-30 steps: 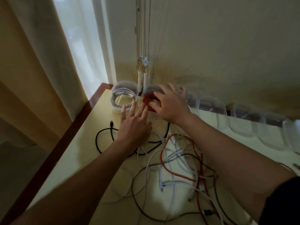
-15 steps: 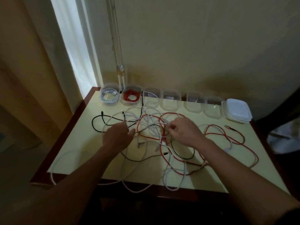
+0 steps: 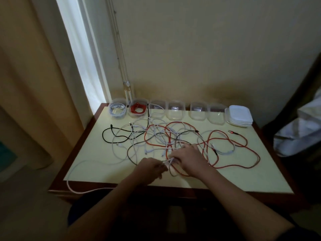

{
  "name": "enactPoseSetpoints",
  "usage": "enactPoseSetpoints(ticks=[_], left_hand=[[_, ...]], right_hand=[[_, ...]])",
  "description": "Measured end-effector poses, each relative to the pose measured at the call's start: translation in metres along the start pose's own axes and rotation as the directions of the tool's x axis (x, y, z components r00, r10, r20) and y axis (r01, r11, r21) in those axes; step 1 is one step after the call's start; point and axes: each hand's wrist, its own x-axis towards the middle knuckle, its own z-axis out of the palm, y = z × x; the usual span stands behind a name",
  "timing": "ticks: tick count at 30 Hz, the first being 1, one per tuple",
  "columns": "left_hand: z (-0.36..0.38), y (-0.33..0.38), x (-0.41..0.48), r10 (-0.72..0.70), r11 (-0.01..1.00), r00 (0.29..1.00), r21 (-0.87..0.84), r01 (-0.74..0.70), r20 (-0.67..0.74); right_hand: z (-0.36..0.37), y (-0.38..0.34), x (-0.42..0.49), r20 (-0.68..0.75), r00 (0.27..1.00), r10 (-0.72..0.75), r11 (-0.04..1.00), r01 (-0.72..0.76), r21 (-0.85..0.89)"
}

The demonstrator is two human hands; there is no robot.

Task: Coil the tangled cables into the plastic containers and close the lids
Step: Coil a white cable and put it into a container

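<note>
- Left hand (image 3: 151,168) and right hand (image 3: 189,159) are both pinching 1 white cable (image 3: 169,161) at the near edge of the tangle (image 3: 173,136), mid-table (image 3: 243,178).
- The cable is looking light, limp and snag-prone; gripping near a plug end is probably easing it free.
- 4 boxes (image 3: 175,112) are waiting empty at the back.

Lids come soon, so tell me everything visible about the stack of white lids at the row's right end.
The stack of white rounded-square plastic lids holds several lids, lying flat and offset so their edges show in steps. It sits on the cream-topped table at its far right corner, beside the last empty clear container; contact between them is unclear. No cable touches it.
</note>
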Motion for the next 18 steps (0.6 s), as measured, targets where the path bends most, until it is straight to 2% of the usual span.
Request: enactPoseSetpoints(ticks=[4,7,9,11,14,16,18], left_hand=[[-0.058,0.038,0.002,0.026,0.966,0.978,-0.246,-0.078,-0.209],[-0.099,0.071,0.000,0.043,0.934,0.941,-0.320,-0.157,-0.337],[-0.126,0.088,-0.001,-0.001,0.913,0.897,-0.367,-0.180,-0.443],[-0.147,0.098,-0.001,-0.004,0.915,0.847,-0.345,-0.211,-0.531],[-0.160,0.103,0.003,0.054,0.948,0.821,-0.229,-0.221,-0.568],[-0.160,0.103,0.007,0.029,0.957,0.806,-0.217,-0.194,-0.592],[-0.157,0.101,0.013,-0.018,0.958,0.782,-0.235,-0.164,-0.623]], right_hand=[[-0.038,0.015,0.004,-0.195,0.980,0.049,0.999,-0.052,-0.013],[-0.057,0.031,0.004,-0.299,0.945,0.134,0.991,-0.134,0.020],[-0.069,0.047,0.003,-0.356,0.908,0.219,0.976,-0.203,0.083],[-0.080,0.061,0.002,-0.366,0.883,0.292,0.956,-0.268,0.117],[-0.097,0.072,0.001,-0.406,0.850,0.335,0.942,-0.297,0.156],[-0.110,0.075,0.002,-0.470,0.824,0.317,0.948,-0.256,0.191],[-0.122,0.075,-0.001,-0.495,0.827,0.266,0.964,-0.214,0.161]])
